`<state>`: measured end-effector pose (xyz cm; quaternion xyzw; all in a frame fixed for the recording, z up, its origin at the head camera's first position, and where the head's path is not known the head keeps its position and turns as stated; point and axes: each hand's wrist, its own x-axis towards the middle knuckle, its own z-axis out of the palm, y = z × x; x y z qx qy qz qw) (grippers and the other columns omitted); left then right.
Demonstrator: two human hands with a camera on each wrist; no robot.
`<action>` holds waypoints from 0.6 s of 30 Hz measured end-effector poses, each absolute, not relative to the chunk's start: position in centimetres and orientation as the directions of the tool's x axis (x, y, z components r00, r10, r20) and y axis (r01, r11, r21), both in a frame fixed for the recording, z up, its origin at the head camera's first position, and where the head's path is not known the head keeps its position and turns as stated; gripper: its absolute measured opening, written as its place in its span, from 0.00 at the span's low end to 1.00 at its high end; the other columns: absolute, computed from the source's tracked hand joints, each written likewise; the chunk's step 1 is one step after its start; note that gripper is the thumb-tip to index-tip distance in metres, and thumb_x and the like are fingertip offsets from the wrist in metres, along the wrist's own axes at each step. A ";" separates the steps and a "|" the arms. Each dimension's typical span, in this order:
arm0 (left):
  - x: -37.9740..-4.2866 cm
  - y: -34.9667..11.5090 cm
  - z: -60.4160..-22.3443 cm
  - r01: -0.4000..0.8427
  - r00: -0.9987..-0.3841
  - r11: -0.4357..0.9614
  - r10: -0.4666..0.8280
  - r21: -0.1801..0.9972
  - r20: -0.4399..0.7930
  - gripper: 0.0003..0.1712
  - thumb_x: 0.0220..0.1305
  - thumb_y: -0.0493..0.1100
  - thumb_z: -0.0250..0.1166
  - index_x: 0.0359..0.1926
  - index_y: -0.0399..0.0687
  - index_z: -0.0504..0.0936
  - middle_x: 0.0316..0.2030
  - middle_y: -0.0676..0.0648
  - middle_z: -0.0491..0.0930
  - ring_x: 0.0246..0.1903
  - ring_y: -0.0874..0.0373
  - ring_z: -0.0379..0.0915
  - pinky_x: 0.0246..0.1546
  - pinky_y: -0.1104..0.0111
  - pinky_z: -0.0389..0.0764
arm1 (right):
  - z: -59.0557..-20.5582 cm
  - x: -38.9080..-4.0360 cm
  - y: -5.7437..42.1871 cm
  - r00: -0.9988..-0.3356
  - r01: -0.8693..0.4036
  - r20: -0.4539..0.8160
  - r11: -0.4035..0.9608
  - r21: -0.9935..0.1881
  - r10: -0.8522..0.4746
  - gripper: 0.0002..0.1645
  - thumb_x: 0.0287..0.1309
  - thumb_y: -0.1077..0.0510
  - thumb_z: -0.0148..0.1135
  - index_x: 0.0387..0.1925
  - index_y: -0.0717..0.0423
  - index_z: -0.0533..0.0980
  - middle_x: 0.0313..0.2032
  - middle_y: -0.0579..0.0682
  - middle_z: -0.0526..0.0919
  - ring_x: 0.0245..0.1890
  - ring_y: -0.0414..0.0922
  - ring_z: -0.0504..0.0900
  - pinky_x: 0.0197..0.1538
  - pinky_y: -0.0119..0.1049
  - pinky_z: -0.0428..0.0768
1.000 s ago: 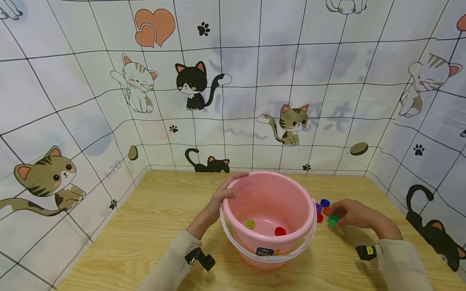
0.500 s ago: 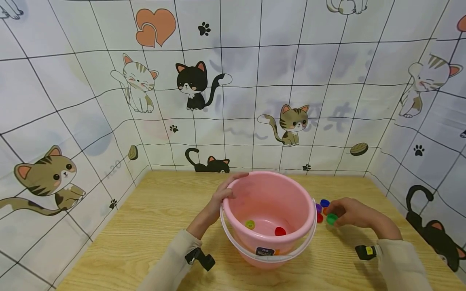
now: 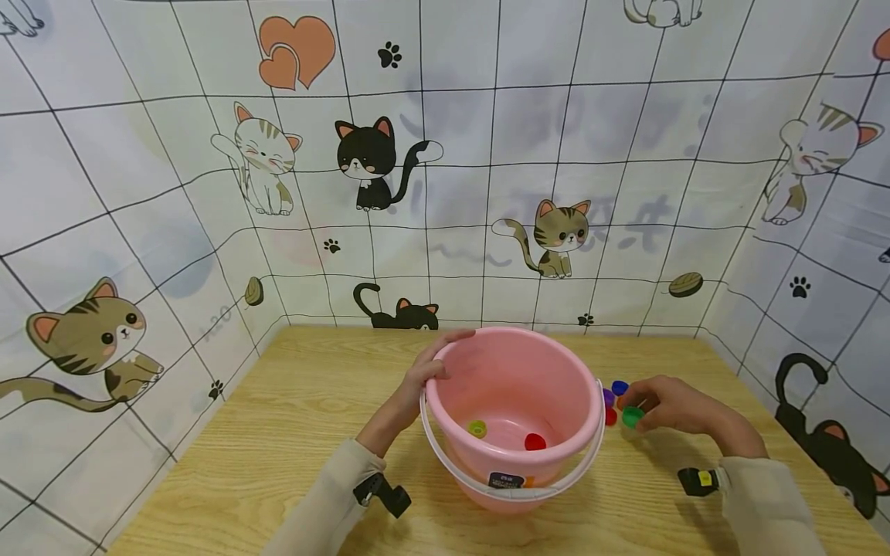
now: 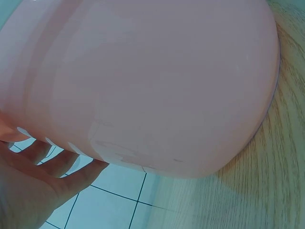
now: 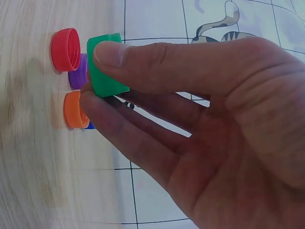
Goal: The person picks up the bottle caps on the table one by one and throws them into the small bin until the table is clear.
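A pink bucket (image 3: 511, 359) stands on the table with its white handle (image 3: 514, 494) hanging at the front. My left hand (image 3: 413, 386) grips its left rim; in the left wrist view the fingers (image 4: 78, 176) lie along the outer wall. Inside the bucket are a yellow-green cap (image 3: 477, 428) and a red cap (image 3: 535, 442). Right of the bucket, my right hand (image 3: 677, 407) pinches a green bottle cap (image 5: 106, 78) between thumb and fingers. Close by sit a red cap (image 5: 66, 50), an orange cap (image 5: 75, 109), a purple cap (image 5: 78, 72) and a blue cap (image 3: 620, 388).
The wooden table (image 3: 292, 448) ends at a tile-patterned backdrop (image 3: 459, 255) printed with cats, at the back and both sides. Small black cameras sit on both wrists, the left camera (image 3: 382, 494) near the bucket's front left.
The right hand has shifted very slightly left, and the green cap looks turned a little in its fingers. The left hand and the bucket have stayed put.
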<state>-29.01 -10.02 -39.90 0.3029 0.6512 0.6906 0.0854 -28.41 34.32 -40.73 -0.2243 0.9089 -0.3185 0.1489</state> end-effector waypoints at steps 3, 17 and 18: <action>-29.0 -10.0 -39.8 0.277 -0.801 -0.138 0.513 0.951 0.308 0.45 0.52 0.39 0.47 0.77 0.49 0.63 0.70 0.34 0.66 0.58 0.38 0.71 0.48 0.60 0.84 | -40.7 -28.4 34.3 -0.851 -0.320 -0.122 0.690 -0.649 -0.510 0.24 0.54 0.64 0.73 0.53 0.69 0.80 0.49 0.63 0.86 0.49 0.60 0.84 0.45 0.44 0.87; -29.0 -10.1 -40.0 0.274 -0.790 -0.163 0.524 0.948 0.318 0.45 0.53 0.39 0.47 0.77 0.47 0.62 0.70 0.32 0.65 0.56 0.37 0.72 0.46 0.59 0.85 | -40.3 -28.2 33.9 -0.865 -0.325 -0.112 0.717 -0.617 -0.489 0.23 0.54 0.63 0.73 0.52 0.67 0.82 0.48 0.60 0.86 0.48 0.59 0.85 0.44 0.45 0.88; -29.0 -10.1 -40.0 0.274 -0.789 -0.164 0.525 0.948 0.319 0.45 0.53 0.39 0.47 0.77 0.48 0.62 0.70 0.32 0.66 0.56 0.37 0.72 0.46 0.59 0.85 | -40.3 -28.2 33.8 -0.866 -0.326 -0.110 0.718 -0.614 -0.487 0.22 0.54 0.63 0.73 0.51 0.67 0.82 0.48 0.60 0.86 0.48 0.59 0.85 0.44 0.45 0.88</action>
